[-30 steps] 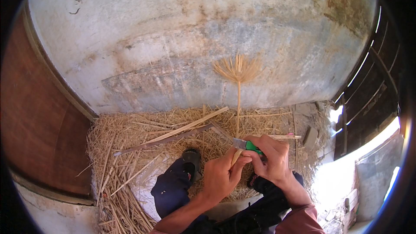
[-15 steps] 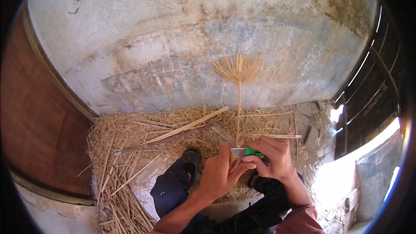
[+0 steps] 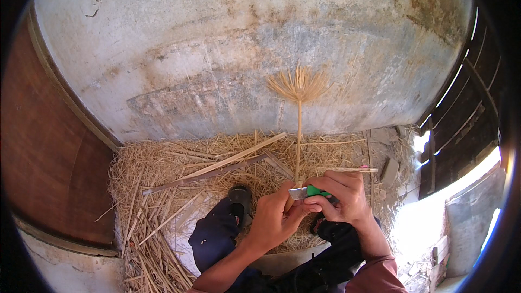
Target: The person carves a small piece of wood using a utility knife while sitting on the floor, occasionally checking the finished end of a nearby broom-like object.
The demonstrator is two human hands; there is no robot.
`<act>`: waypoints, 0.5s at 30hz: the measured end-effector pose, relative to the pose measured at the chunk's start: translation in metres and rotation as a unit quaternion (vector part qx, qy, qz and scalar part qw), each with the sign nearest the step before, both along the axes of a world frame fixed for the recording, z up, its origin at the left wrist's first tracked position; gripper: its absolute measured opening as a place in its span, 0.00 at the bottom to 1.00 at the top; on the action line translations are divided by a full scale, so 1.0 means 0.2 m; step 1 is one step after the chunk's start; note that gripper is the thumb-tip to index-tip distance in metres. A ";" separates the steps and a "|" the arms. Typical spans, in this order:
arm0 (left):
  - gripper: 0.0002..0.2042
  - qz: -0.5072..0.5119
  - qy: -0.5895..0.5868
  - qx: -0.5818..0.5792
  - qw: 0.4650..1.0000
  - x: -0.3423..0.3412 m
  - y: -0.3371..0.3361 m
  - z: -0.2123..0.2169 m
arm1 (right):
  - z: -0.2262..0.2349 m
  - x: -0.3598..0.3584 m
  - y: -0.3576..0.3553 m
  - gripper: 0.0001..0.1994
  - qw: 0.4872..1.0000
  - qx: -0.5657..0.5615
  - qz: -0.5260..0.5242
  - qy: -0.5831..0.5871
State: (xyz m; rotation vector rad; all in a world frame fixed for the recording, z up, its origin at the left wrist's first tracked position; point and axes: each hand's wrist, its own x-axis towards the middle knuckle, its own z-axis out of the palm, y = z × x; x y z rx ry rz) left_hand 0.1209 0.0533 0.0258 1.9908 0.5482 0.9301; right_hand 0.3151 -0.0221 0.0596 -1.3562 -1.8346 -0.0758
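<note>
My left hand (image 3: 275, 210) is closed round the near end of a long thin bamboo stick (image 3: 299, 135). The stick runs away from me and splays at its far end into a fan of strips (image 3: 299, 91) against the wall. In my right hand (image 3: 341, 198) is a green-handled utility knife (image 3: 313, 191), its blade out and pointing left. That blade lies against or right beside the stick's near end, close to my left fingers. A light flat strip with a pink mark (image 3: 355, 170) shows beyond my right knuckles; whether I hold it cannot be told.
Straw and shavings (image 3: 163, 154) cover the ground. Long split lengths (image 3: 233, 157) lie across them, with a pile of strips (image 3: 149, 255) at lower left. A stained wall (image 3: 217, 49) stands ahead, a brown door panel (image 3: 54, 146) left, a brick (image 3: 389, 171) right.
The knife blade has shifted slightly down and turned, showing more of its flat side. Both hands keep their hold and have barely moved.
</note>
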 end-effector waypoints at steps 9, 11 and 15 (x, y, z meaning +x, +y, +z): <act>0.16 0.036 -0.035 -0.021 0.998 0.01 -0.05 -0.05 | 0.02 -0.03 -0.03 0.16 0.998 0.026 -0.042 -0.024; 0.15 0.039 -0.026 -0.038 0.998 0.02 -0.07 -0.02 | 0.00 -0.03 -0.03 0.16 0.998 0.018 -0.060 -0.022; 0.17 0.003 -0.029 -0.059 0.998 0.04 -0.08 0.03 | -0.01 -0.04 -0.03 0.15 0.998 0.006 -0.064 0.021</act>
